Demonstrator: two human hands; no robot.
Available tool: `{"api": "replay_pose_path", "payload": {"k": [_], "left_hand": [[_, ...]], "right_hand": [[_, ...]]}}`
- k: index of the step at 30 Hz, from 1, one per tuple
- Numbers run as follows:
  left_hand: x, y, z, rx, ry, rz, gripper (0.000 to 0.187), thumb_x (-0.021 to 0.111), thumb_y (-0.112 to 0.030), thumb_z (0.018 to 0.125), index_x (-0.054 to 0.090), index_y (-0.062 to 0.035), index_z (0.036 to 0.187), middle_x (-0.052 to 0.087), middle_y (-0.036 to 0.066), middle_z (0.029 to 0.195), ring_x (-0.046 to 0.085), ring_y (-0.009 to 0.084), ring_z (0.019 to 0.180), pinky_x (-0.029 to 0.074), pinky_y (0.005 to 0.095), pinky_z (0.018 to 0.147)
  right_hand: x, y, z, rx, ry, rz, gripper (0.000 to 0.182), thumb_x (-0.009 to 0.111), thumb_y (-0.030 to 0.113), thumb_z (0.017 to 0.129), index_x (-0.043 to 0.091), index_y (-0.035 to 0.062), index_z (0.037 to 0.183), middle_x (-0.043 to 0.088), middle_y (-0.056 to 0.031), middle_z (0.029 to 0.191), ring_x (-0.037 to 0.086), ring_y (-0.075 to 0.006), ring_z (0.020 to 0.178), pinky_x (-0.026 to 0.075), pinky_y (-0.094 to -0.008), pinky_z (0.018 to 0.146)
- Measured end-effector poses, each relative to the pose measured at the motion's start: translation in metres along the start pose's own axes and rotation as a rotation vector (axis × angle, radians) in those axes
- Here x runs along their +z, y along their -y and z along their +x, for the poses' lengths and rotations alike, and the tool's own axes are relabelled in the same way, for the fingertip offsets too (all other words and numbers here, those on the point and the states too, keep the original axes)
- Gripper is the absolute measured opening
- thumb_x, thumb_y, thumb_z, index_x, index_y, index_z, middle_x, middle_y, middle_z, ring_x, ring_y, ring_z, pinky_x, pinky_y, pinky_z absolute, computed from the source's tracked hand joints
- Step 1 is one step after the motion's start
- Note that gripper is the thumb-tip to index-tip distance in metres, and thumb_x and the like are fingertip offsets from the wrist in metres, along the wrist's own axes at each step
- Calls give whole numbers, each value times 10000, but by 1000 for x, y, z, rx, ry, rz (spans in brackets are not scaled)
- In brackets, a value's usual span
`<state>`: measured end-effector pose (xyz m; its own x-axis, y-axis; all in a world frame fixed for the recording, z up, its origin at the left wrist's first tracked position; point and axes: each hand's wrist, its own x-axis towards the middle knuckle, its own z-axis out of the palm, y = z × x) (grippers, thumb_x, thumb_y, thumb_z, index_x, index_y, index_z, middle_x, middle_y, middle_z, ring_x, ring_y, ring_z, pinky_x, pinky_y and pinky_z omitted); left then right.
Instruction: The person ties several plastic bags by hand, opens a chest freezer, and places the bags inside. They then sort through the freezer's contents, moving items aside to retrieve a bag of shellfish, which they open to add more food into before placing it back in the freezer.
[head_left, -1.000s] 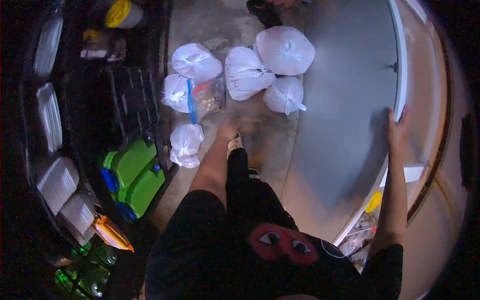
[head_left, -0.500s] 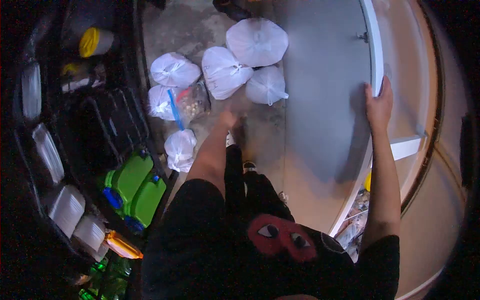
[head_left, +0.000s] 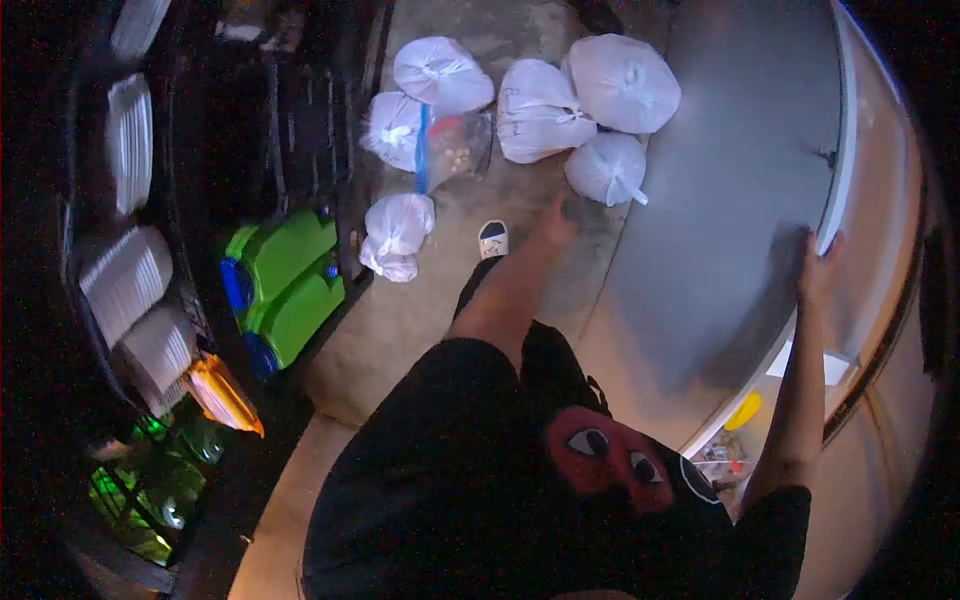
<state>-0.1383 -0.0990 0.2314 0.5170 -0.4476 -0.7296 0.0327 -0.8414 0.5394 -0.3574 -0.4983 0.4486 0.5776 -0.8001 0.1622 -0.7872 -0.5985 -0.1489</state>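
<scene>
My left hand (head_left: pixel 556 226) reaches down over the concrete floor. It is blurred, so its fingers are hard to make out, and it is nearest to a small knotted white plastic bag (head_left: pixel 606 168). On the right, my right hand (head_left: pixel 820 268) grips the white edge of a large grey door (head_left: pixel 720 200), fingers and thumb on either side of it. More tied white bags stand close by, among them a tall one (head_left: pixel 540 112) and a big round one (head_left: pixel 626 84). A clear zip bag with a blue strip (head_left: pixel 455 150) holds small pale pieces.
Left of the floor stands a dark rack with green containers with blue caps (head_left: pixel 290 285), stacked white containers (head_left: pixel 128 280) and an orange packet (head_left: pixel 226 395). Behind the door edge, a yellow item (head_left: pixel 743 411) and plastic-wrapped things show. My shoe (head_left: pixel 493 240) is near the bags.
The view has shifted, so bags and door appear farther right. My left hand has come nearer the small knotted bag. My right hand still holds the door edge.
</scene>
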Motion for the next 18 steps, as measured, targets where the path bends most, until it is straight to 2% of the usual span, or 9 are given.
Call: {"api": "replay_pose_path", "payload": {"k": [2, 3, 4, 5, 7, 9, 13, 16, 18], "left_hand": [[2, 74, 33, 297, 49, 105, 406, 517, -143, 802, 546, -94, 1204, 584, 176, 1168, 525, 325, 1131, 412, 413, 952], [-20, 84, 27, 328, 60, 92, 344, 504, -138, 806, 590, -89, 1135, 599, 163, 1145, 536, 313, 1118, 422, 407, 938], [-43, 94, 20, 359, 71, 80, 298, 491, -133, 810, 635, -83, 1066, 614, 149, 1122, 546, 302, 1104, 433, 400, 923], [-88, 78, -5, 273, 70, -1, 264, 479, -139, 817, 672, -80, 987, 628, 134, 1101, 560, 294, 1084, 442, 402, 907], [-113, 130, -2, 13, 29, 498, 317, 479, -192, 830, 636, -91, 1087, 609, 160, 1133, 572, 328, 1056, 453, 401, 897], [-139, 187, -17, -36, -263, 254, 409, 495, -256, 830, 572, -85, 1194, 588, 183, 1166, 575, 351, 1046, 454, 402, 907], [-190, 232, -72, -256, -253, 177, 513, 518, -305, 811, 510, -58, 1260, 573, 206, 1183, 559, 351, 1080, 434, 395, 943], [-182, 273, -114, -264, -246, 266, 541, 537, -320, 783, 519, -42, 1246, 575, 220, 1174, 569, 342, 1073, 442, 399, 931], [-190, 259, -156, -363, 9, 301, 544, 549, -318, 765, 534, -40, 1233, 572, 226, 1176, 576, 341, 1062, 445, 405, 922]], "right_hand": [[2, -5, 6, 136, 95, 14, 611, 637, 341, 840, 419, -33, 1271, 534, -209, 1129, 513, -288, 1077, 394, -389, 932], [7, -14, 11, 265, 176, 58, 602, 638, 353, 836, 433, -22, 1260, 550, -201, 1100, 535, -292, 1035, 413, -397, 903], [5, -9, 10, 162, 90, -13, 594, 638, 359, 834, 443, -16, 1251, 561, -195, 1074, 546, -296, 1007, 423, -401, 884], [4, -5, 9, 59, 1, -81, 586, 638, 364, 831, 453, -10, 1242, 571, -188, 1047, 558, -300, 979, 434, -406, 865], [2, 2, 9, -33, -50, -127, 547, 636, 360, 830, 482, -10, 1201, 580, -183, 1022, 565, -312, 949, 442, -416, 837], [0, -4, 13, -39, -47, -133, 511, 633, 356, 829, 507, -12, 1159, 586, -185, 1009, 570, -321, 935, 446, -423, 822], [-8, 24, 12, 147, 113, -27, 457, 633, 346, 818, 536, -19, 1076, 597, -204, 987, 578, -348, 916, 448, -433, 816], [-10, 11, 22, 61, 118, 68, 456, 638, 332, 806, 536, -13, 1085, 605, -216, 971, 584, -377, 902, 453, -449, 800], [-12, 34, 10, 35, 90, 55, 461, 639, 323, 802, 535, -15, 1097, 608, -226, 988, 584, -390, 932, 454, -455, 809]]}}
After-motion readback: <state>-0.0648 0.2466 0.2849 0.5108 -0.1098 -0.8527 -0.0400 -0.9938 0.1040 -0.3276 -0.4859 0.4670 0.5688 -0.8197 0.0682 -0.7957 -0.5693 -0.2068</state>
